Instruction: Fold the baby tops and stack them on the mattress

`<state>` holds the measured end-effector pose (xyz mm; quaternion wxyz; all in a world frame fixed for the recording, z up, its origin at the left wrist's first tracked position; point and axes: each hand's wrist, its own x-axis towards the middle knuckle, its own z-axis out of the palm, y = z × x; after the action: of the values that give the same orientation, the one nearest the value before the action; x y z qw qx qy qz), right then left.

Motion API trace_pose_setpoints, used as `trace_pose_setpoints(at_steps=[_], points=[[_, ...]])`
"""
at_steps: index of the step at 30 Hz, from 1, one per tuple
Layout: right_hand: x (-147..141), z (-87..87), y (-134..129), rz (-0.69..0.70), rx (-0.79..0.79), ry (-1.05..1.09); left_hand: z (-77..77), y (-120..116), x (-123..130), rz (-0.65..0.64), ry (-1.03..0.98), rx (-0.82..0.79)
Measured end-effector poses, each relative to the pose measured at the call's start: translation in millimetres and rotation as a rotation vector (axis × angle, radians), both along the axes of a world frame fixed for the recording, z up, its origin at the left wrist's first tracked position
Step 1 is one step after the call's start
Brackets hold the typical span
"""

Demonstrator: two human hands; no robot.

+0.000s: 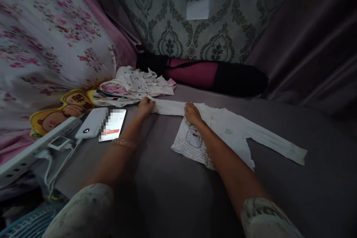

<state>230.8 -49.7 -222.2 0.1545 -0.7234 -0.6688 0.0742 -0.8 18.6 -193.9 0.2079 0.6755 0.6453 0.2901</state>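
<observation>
A small white long-sleeved shirt (235, 130) lies spread on the grey sheet, with a cartoon print and lines of writing on its left front. Its left-hand sleeve stretches out flat toward the clothes pile, and the other sleeve slants away to the right. My left hand (146, 106) is closed on the cuff end of the left-hand sleeve, fingers pinched together. Flat on the shirt near the shoulder rests my right hand (193, 113), its fingers stretched out over the top of that sleeve.
Behind my left hand is a heap of clothes (136, 83). A phone (115, 124), a white power bank (92, 122) and a power strip (41, 147) with cables lie at left, beside a yellow cartoon cushion (52, 115). A black and maroon long bag (195, 74) lies along the wall.
</observation>
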Motion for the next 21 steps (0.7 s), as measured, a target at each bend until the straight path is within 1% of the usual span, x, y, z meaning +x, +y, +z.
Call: trace_pose_setpoints(at_steps=[1,3,6,10,11,13,16,17,19,21], points=[[-2,-1.2,-2,-0.017,-0.002,-0.002,0.0,2,3,0.036,0.022,0.058],[-7,-3.0,-5,-0.049,0.001,-0.007,-1.1,3,9,0.070,0.124,0.084],[-14,-5.4,-9,-0.070,0.017,-0.030,-6.5,3,15,0.015,0.254,0.097],[-18,-8.1,-9,-0.086,0.010,-0.044,-17.3,5,15,-0.020,0.395,0.067],[-18,-7.4,-8,-0.086,0.006,-0.034,-19.0,6,14,-0.027,0.411,0.065],[-16,-2.5,-7,-0.061,-0.023,0.022,-19.5,5,13,-0.001,0.391,0.096],[-1,13.1,-11,-0.011,-0.093,0.225,-12.2,-3,9,0.076,0.333,0.188],[7,19.2,-16,-0.015,-0.082,0.310,-8.1,-9,8,0.089,0.320,0.206],[29,29.4,-37,-0.041,0.047,0.436,0.6,-26,4,0.050,0.279,0.179],[57,34.8,-69,-0.085,0.146,0.474,8.2,-47,0,-0.066,0.179,0.037]])
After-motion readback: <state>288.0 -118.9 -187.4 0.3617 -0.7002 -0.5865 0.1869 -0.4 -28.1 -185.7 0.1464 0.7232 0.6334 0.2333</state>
